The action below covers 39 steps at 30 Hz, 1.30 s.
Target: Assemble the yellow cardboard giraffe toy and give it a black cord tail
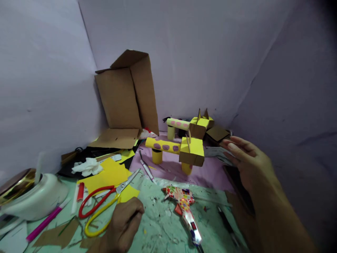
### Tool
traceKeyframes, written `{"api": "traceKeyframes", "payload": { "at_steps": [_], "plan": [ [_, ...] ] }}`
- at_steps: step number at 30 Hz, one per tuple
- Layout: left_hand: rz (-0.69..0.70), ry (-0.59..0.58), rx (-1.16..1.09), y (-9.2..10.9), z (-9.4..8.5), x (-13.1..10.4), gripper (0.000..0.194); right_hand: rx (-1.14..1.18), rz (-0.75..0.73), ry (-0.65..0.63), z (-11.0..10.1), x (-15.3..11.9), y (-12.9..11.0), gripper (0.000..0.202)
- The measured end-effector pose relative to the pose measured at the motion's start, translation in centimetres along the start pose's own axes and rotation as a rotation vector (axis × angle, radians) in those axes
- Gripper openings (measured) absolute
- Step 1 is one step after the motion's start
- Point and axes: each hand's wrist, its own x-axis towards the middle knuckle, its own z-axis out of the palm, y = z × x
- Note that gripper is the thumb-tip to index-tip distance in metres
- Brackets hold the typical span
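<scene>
In the head view, the left hand (127, 223) rested low over the green tabletop (158, 232), its fingers curled together into a loose fist, just beside the yellow handle of the scissors (117, 191), which lay to the left of the knuckles with their blades pointing away, partly over yellow paper (105, 175). The right hand (254, 163) reached in from the right with its fingers stretched forward and the thumb close to them; whether they pinched anything could not be told. Just beyond those fingertips lay a brown cardboard piece (218, 134), so near that contact could not be made out, with some grey papers (217, 151) below it. To the left of the right fingers, and apart from them, a yellow spotted figure (172, 147) with a boxy head stood on a pink sheet (213, 172), a paler spotted figure (179, 123) behind it. Between the two hands, touching neither, lay a flowered glue gun (184, 203), nose to the left
</scene>
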Motion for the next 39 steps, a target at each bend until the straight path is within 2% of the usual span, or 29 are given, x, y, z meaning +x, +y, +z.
{"api": "traceKeyframes", "payload": {
  "at_steps": [4,7,9,11,12,15,20,29,34,39],
  "plan": [
    [-0.017,0.054,-0.057,1.4,-0.2,0.3,0.018,-0.154,-0.056,-0.214,-0.1,0.0,0.9,0.071],
    [-0.046,0.1,-0.041,2.1,-1.5,3.8,0.009,-0.27,-0.047,-0.357,0.6,0.0,2.4,0.092],
    [-0.271,0.251,-0.077,1.8,-2.4,7.7,0.005,-0.298,-0.039,-0.409,1.1,0.0,3.8,0.102],
    [-0.531,0.371,-0.274,0.7,-2.8,11.8,0.03,-0.291,-0.039,-0.457,1.5,0.1,5.3,0.107],
    [-0.656,0.372,-0.38,-0.1,-2.8,13.5,0.042,-0.287,-0.043,-0.475,1.5,0.2,5.9,0.108],
    [-0.765,0.346,-0.465,-2.5,-2.4,16.6,0.053,-0.286,-0.065,-0.49,1.6,0.4,7.0,0.108],
    [-0.798,0.341,-0.563,-4.5,-1.8,17.3,0.052,-0.248,-0.056,-0.467,2.2,-0.1,6.7,0.103],
    [-0.747,0.271,-0.743,-4.4,-1.3,17.7,0.042,-0.144,0.01,-0.442,3.2,-0.8,5.9,0.086],
    [-0.743,0.295,-0.689,-5.4,-0.2,17.4,0.055,-0.131,0.031,-0.43,2.9,-0.7,5.9,0.081],
    [-0.691,0.254,-0.616,-6.2,0.7,16.8,0.056,-0.128,0.01,-0.418,2.5,-0.5,6.2,0.079]
  ]
}}
